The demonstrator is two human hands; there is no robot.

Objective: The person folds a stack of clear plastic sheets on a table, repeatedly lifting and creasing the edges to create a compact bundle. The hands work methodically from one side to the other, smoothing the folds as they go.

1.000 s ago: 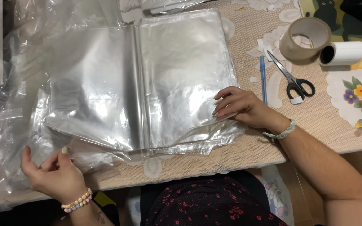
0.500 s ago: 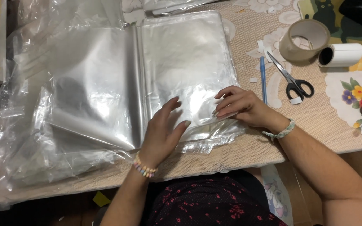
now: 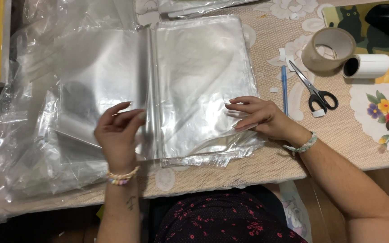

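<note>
Clear plastic sleeves [image 3: 194,85], left hand [image 3: 118,135] fingers curled, right hand [image 3: 257,117] flat

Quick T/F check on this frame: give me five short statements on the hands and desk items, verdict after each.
1. The left hand rests on the stack of clear plastic bags. True.
2. The right hand holds the scissors. False: the scissors lie untouched on the table, right of that hand.
3. A tape roll sits beyond the scissors. True.
4. The blue pen lies on top of the bags. False: it lies on the tablecloth beside them.
5. Both wrists wear bracelets. True.
</note>
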